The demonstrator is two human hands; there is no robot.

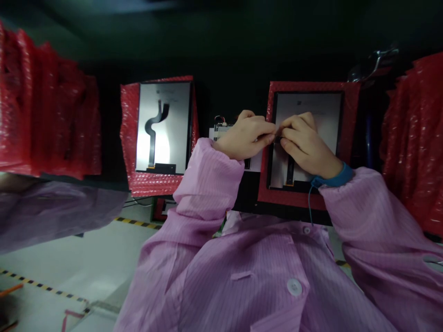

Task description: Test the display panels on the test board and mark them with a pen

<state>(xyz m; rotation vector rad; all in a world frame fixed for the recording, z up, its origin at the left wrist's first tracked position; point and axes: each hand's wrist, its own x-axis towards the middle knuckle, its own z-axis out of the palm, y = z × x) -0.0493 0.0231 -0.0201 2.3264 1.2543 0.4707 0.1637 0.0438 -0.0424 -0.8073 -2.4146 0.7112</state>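
Both hands meet over the left part of a silver display panel (321,108), which lies on red bubble wrap (351,110). My left hand (247,134) has thumb and forefinger pinched at the end of a dark flex cable (290,171). From the right, my right hand (306,144), with a blue wrist strap (334,178), pinches the same dark cable end. The cable's lower end joins the panel's bottom edge. Behind my left hand, a small circuit board (220,131) with thin wires is partly hidden.
A second silver panel (178,124) with a curved dark cable lies on red bubble wrap at the left. Red bubble-wrap bags (51,110) stand at far left, more (415,143) at far right. Another person's sleeve (62,210) reaches in at lower left.
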